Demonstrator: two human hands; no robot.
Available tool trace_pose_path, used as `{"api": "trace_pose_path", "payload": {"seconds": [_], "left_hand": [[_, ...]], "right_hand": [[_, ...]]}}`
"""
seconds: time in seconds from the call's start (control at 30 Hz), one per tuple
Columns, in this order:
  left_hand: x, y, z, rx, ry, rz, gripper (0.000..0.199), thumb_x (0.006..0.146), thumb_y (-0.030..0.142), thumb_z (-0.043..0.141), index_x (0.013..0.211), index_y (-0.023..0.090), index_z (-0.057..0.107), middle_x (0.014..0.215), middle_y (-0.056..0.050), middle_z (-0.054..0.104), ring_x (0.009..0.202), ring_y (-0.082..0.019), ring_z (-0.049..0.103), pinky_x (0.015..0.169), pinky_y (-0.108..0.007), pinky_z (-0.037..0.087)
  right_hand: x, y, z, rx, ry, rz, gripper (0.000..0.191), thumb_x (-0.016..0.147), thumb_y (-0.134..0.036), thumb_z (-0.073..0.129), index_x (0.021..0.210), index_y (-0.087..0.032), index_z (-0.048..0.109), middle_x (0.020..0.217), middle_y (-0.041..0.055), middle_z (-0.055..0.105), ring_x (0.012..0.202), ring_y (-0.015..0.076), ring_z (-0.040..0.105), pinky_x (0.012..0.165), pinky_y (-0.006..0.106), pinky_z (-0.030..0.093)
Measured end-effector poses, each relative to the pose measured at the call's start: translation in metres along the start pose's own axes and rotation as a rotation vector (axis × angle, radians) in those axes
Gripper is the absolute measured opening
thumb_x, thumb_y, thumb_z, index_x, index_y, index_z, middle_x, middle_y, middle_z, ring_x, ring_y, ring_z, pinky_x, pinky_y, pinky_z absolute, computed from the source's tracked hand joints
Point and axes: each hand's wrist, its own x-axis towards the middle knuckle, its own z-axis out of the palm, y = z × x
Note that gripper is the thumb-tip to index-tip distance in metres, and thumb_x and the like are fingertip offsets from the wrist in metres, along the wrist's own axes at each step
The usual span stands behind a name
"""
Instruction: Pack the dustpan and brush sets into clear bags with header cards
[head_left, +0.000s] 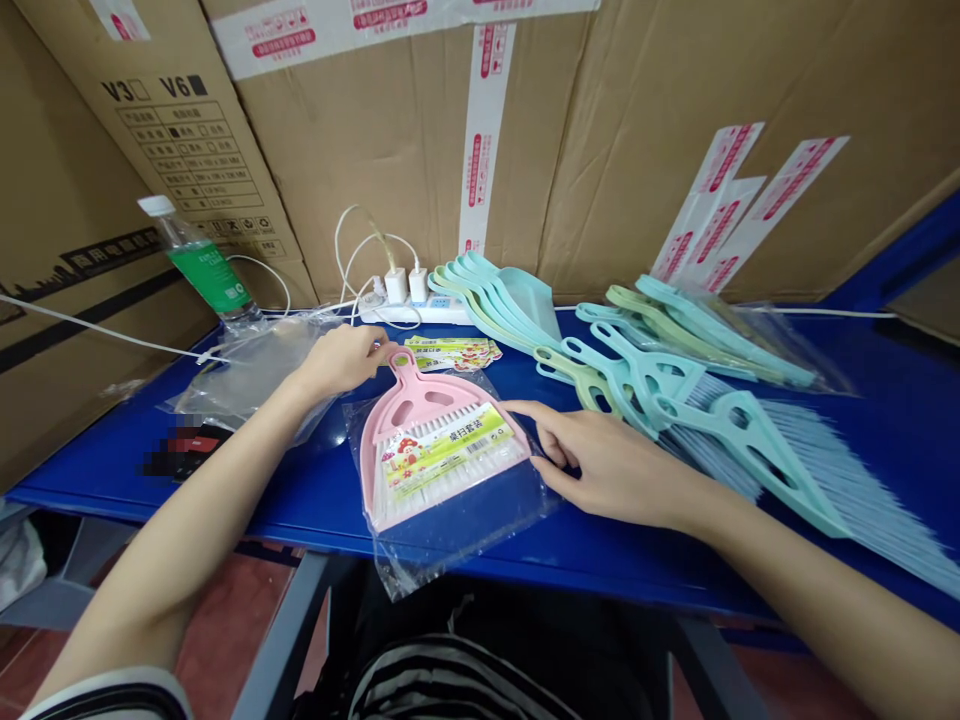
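A pink dustpan (pixel 365 470) with a white-bristled pink brush (pixel 420 415) nested in it lies in a clear plastic bag (pixel 465 540) near the table's front edge. A yellow-green printed card (pixel 450 450) lies across the bristles. My left hand (pixel 349 355) is closed at the end of the handle, its fingertips partly hidden. On the other side, my right hand (pixel 600 460) touches the dustpan's right edge. Its index finger is stretched to the card's corner and the thumb sits lower, apart from it; the remaining fingers are curled.
Turquoise and green dustpans (pixel 517 300) and brushes (pixel 720 430) lie behind and to the right. More cards (pixel 450 353) rest behind the handle. At left are clear bags (pixel 255 365) and a bottle (pixel 206 265). A power strip (pixel 442 312) runs along the cardboard boxes (pixel 405 150).
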Motion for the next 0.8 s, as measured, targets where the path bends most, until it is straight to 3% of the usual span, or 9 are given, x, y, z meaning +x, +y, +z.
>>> {"api": "trace_pose_path", "payload": {"seconds": [0.1, 0.27, 0.57, 0.8], "left_hand": [[-0.004, 0.003, -0.003, -0.003, -0.088, 0.007, 0.042, 0.093, 0.048, 0.041, 0.107, 0.016, 0.065, 0.066, -0.003, 0.072, 0.071, -0.020, 0.065, 0.066, -0.028, 0.039], [-0.007, 0.006, -0.002, -0.105, -0.167, 0.145, 0.047, 0.089, 0.039, 0.048, 0.125, 0.010, 0.055, 0.088, -0.009, 0.076, 0.083, -0.022, 0.069, 0.072, -0.029, 0.044], [0.001, -0.008, 0.019, -0.389, -0.088, 0.373, 0.048, 0.085, 0.029, 0.049, 0.129, 0.011, 0.050, 0.079, -0.004, 0.073, 0.071, -0.016, 0.067, 0.069, -0.028, 0.049], [0.009, -0.006, 0.035, -0.444, 0.044, 0.503, 0.042, 0.087, 0.026, 0.048, 0.128, 0.018, 0.055, 0.099, -0.005, 0.073, 0.082, -0.015, 0.067, 0.076, -0.029, 0.052]], "right_hand": [[0.001, 0.001, 0.000, 0.003, 0.033, -0.040, 0.054, 0.085, -0.021, 0.044, 0.138, -0.017, 0.052, 0.064, -0.0016, 0.057, 0.056, 0.0167, 0.053, 0.055, 0.028, 0.037], [0.002, 0.000, 0.000, 0.027, 0.024, -0.039, 0.051, 0.087, -0.018, 0.043, 0.136, -0.019, 0.055, 0.062, -0.0023, 0.057, 0.053, 0.0156, 0.052, 0.053, 0.027, 0.036], [0.000, -0.002, -0.003, -0.023, 0.084, -0.110, 0.049, 0.084, -0.011, 0.044, 0.129, -0.018, 0.062, 0.060, -0.0031, 0.054, 0.049, 0.0138, 0.048, 0.052, 0.025, 0.036], [-0.001, 0.000, -0.003, -0.035, 0.101, -0.140, 0.047, 0.084, -0.010, 0.044, 0.125, -0.019, 0.065, 0.070, 0.0003, 0.060, 0.056, 0.0144, 0.053, 0.054, 0.025, 0.039]]}}
